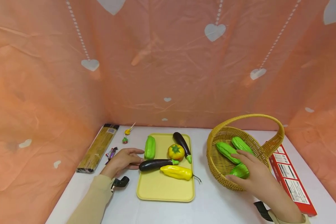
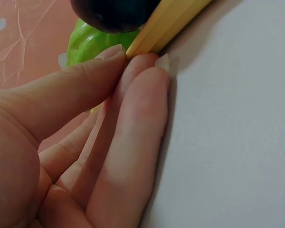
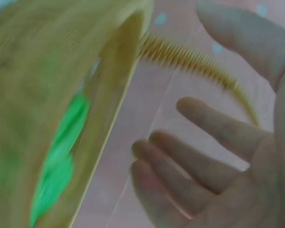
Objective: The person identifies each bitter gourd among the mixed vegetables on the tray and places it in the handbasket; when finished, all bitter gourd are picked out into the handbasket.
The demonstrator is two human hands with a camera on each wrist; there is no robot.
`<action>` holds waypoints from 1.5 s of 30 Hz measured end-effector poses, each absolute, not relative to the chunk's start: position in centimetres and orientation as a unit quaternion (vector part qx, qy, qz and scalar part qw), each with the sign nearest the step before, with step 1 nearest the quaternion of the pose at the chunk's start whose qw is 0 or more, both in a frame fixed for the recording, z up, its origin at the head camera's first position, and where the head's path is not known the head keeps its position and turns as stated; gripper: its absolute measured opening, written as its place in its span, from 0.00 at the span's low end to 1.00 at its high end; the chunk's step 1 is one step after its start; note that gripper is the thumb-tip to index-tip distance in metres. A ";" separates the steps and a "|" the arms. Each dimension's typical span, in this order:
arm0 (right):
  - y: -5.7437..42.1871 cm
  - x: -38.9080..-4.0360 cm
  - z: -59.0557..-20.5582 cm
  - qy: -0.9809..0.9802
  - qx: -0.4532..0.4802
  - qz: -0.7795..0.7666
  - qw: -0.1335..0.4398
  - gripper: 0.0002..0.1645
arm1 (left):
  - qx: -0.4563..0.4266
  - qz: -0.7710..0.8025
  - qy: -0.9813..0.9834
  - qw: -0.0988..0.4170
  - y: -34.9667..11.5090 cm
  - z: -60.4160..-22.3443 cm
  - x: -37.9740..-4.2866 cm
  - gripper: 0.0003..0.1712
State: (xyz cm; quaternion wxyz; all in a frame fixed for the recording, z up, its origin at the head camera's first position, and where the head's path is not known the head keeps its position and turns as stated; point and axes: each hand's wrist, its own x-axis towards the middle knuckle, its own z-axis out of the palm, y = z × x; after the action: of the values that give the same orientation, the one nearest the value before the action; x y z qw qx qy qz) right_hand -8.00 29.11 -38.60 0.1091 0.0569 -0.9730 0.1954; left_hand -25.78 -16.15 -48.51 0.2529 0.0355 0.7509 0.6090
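Note:
My left hand (image 1: 126, 159) pinches the left rim of a yellow tray (image 1: 165, 193), thumb on top and fingers against its outer side. On this tray lie a green ribbed gourd (image 1: 150, 147), a dark eggplant (image 1: 155, 164) beside the hand, a second eggplant (image 1: 181, 143), a tomato (image 1: 176, 152) and a yellow pepper (image 1: 177, 172). Over the front right of a wicker basket (image 1: 218, 169) hovers my right hand (image 1: 253, 172), its fingers spread and holding nothing. Inside the basket are three green gourds (image 1: 226, 151), one partly hidden by that hand.
A bundle of wooden sticks (image 1: 96, 149) lies at the left, near a wrapped candy (image 1: 111, 154) and two lollipops (image 1: 127, 132). Right of the basket is a long red box (image 1: 292, 180). Pink cloth with hearts (image 1: 184, 77) hangs around the white table (image 1: 210, 208).

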 end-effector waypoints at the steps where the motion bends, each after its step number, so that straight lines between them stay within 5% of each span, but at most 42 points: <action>1: 28.2 -8.3 -38.5 -0.970 0.069 0.199 0.118 0.43 | 0.036 0.609 0.751 0.253 -16.1 -48.5 -25.7 0.28; 8: 21.6 -11.7 -39.0 -0.957 0.151 0.219 0.119 0.34 | 0.039 0.609 0.751 0.252 -15.9 -48.5 -25.8 0.27; 23: 8.4 -21.4 -39.0 -0.942 0.200 0.268 -0.013 0.41 | 0.043 0.615 0.745 0.255 -16.2 -48.6 -25.9 0.27; 45: 3.9 -25.9 -42.7 -0.962 0.126 0.232 -0.064 0.48 | 0.045 0.624 0.736 0.258 -16.2 -48.5 -25.8 0.24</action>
State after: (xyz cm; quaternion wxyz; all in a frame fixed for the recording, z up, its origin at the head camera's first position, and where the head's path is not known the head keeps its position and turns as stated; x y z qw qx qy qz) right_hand -25.90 3.88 -42.68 -0.0639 0.1263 -0.9624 0.2317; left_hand -25.79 -16.20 -48.46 0.2582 0.0448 0.7362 0.6240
